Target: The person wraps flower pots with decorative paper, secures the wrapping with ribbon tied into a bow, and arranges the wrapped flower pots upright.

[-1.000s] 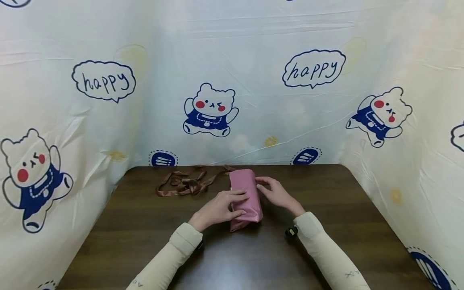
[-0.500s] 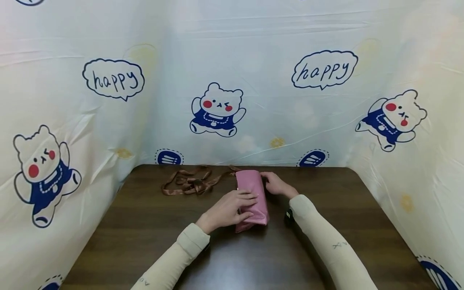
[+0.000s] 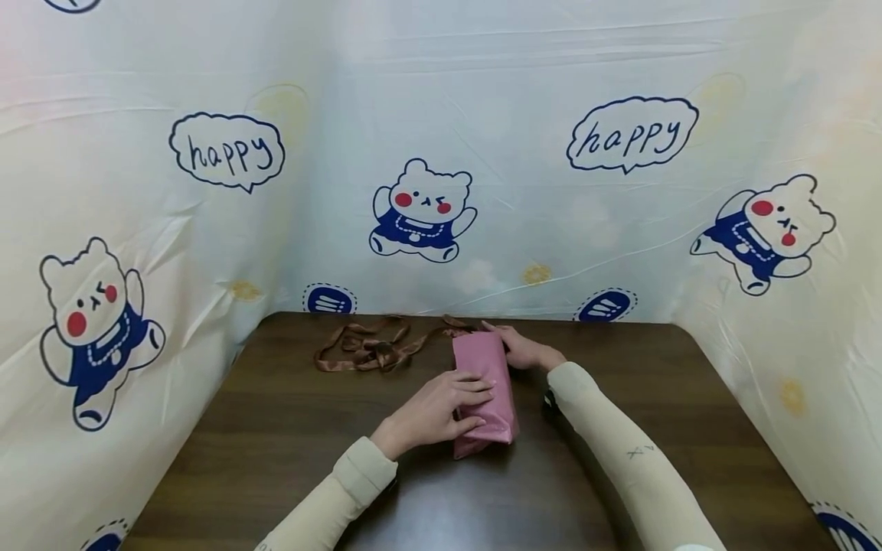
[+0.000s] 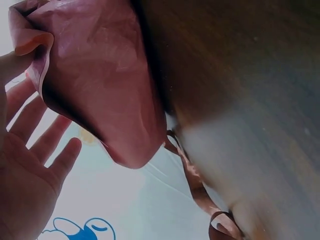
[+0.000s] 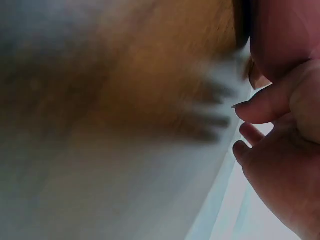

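Pink package and both hands on a brown tabletop, head view and two wrist views. The pink package (image 3: 478,353) lies lengthwise near the back edge of the table (image 3: 475,509), slightly right of centre, with its loose, folded paper end toward the person. The left hand (image 3: 436,408) rests on its left side and top; the fingers are extended and spread, the thumb lies at the folded paper, and the hand is not closed around the package. The right hand (image 3: 525,348) is at the far right corner, its fingertips beside the far end. The package and the hand itself partly hide these fingers, so whether they pinch anything cannot be told; in the right wrist view the thumb reaches past the package's edge.

Surroundings: a brown ribbon (image 3: 379,353) lies in tangled loops to the left of the package, close to the back edge. One strand runs right to the package's far end, near the right fingertips, where the package blocks the view of its course. The left hand covers part of the package's left side. Pale sleeves (image 3: 623,440) reach in from the front, with a small dark object (image 3: 549,399) at the right wrist. A pale backdrop (image 3: 510,237) hangs behind the table and along both sides, printed with bears (image 3: 422,213) and speech bubbles (image 3: 632,136) reading "happy".
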A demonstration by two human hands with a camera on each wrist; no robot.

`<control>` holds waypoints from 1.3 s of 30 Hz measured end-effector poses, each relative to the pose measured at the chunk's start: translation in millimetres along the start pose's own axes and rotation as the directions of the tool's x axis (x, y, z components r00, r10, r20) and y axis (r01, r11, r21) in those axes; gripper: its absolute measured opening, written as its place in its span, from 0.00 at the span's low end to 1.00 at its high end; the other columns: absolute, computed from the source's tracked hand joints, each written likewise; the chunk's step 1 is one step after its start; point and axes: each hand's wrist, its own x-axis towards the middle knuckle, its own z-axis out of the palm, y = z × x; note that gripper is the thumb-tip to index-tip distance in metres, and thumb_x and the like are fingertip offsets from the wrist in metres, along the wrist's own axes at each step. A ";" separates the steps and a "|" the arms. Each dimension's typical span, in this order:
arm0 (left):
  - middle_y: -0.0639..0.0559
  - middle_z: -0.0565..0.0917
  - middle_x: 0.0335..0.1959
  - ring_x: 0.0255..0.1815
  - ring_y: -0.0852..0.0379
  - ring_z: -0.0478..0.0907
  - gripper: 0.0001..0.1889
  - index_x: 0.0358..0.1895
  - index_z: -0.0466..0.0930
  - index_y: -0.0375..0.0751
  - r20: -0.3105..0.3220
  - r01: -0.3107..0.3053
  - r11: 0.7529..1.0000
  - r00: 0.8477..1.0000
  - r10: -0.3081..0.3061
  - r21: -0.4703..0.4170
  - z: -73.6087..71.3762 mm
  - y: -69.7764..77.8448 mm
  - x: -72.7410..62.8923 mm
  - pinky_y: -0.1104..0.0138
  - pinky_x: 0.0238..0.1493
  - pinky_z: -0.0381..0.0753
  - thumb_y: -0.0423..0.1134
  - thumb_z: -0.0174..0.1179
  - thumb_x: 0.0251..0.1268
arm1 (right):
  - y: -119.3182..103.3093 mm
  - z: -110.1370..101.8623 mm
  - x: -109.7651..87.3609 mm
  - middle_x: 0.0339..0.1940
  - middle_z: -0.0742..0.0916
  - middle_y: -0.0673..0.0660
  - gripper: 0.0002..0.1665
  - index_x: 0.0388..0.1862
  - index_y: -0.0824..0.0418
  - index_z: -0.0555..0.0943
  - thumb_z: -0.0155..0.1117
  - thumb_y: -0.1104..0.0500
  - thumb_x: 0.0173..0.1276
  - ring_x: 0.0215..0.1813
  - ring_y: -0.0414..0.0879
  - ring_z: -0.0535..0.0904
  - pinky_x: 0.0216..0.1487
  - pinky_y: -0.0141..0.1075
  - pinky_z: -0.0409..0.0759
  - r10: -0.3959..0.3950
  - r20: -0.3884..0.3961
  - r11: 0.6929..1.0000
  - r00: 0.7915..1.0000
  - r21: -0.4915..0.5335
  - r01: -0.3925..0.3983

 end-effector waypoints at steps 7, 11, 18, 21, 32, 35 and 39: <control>0.55 0.78 0.69 0.72 0.54 0.71 0.24 0.68 0.79 0.48 0.022 0.021 1.000 1.000 -0.021 0.003 -0.6 4.4 0.8 0.57 0.73 0.68 0.49 0.64 0.71 | -2.9 0.5 6.6 0.84 0.54 0.68 0.34 0.81 0.59 0.62 0.56 0.60 0.79 0.82 0.72 0.41 0.75 0.69 0.50 -0.047 0.030 0.998 0.998 -0.041 0.048; 0.56 0.77 0.70 0.73 0.55 0.71 0.24 0.68 0.79 0.49 0.038 0.039 0.999 0.999 -0.039 0.002 -0.7 5.6 1.0 0.58 0.74 0.67 0.49 0.64 0.71 | -2.4 0.6 7.6 0.81 0.62 0.68 0.31 0.77 0.64 0.67 0.55 0.62 0.78 0.82 0.71 0.46 0.78 0.64 0.49 -0.080 0.043 0.993 0.996 -0.089 0.083; 0.54 0.78 0.69 0.72 0.53 0.72 0.25 0.68 0.79 0.48 0.019 0.030 1.000 0.999 -0.030 -0.005 -1.5 5.5 1.1 0.56 0.73 0.68 0.48 0.65 0.70 | 3.2 -7.5 -3.0 0.79 0.64 0.71 0.38 0.76 0.69 0.66 0.48 0.77 0.64 0.81 0.68 0.51 0.77 0.59 0.59 0.070 0.020 0.985 0.997 -0.161 -0.066; 0.54 0.78 0.69 0.72 0.53 0.72 0.24 0.67 0.79 0.48 0.013 0.034 0.999 0.999 -0.034 -0.012 -1.3 4.5 0.4 0.56 0.73 0.69 0.48 0.65 0.71 | 9.1 -11.3 -6.6 0.74 0.71 0.71 0.36 0.75 0.72 0.67 0.50 0.78 0.66 0.77 0.66 0.63 0.71 0.56 0.69 0.100 -0.032 0.972 0.994 -0.211 -0.105; 0.55 0.77 0.70 0.73 0.54 0.71 0.24 0.68 0.79 0.48 0.030 0.062 0.997 0.998 -0.061 -0.036 -1.8 3.8 1.3 0.58 0.73 0.69 0.47 0.65 0.71 | 22.2 -25.7 -19.7 0.31 0.85 0.53 0.06 0.36 0.61 0.86 0.64 0.63 0.73 0.32 0.44 0.79 0.38 0.41 0.81 0.236 -0.198 0.936 0.951 -0.216 -0.277; 0.55 0.77 0.70 0.73 0.54 0.71 0.24 0.68 0.79 0.48 0.039 0.068 0.997 0.997 -0.067 -0.036 -1.9 4.9 1.1 0.58 0.73 0.69 0.47 0.65 0.71 | 22.0 -29.4 -26.6 0.24 0.81 0.51 0.13 0.28 0.59 0.82 0.63 0.57 0.75 0.27 0.44 0.75 0.31 0.39 0.76 0.273 -0.254 0.925 0.928 -0.196 -0.326; 0.56 0.76 0.70 0.74 0.55 0.69 0.25 0.68 0.78 0.48 0.055 0.098 0.993 0.994 -0.095 -0.063 -2.3 6.3 0.0 0.58 0.73 0.69 0.47 0.65 0.71 | 20.7 -37.9 -37.7 0.16 0.71 0.50 0.24 0.17 0.57 0.70 0.62 0.56 0.74 0.20 0.44 0.66 0.26 0.38 0.67 0.265 -0.372 0.930 0.890 -0.145 -0.338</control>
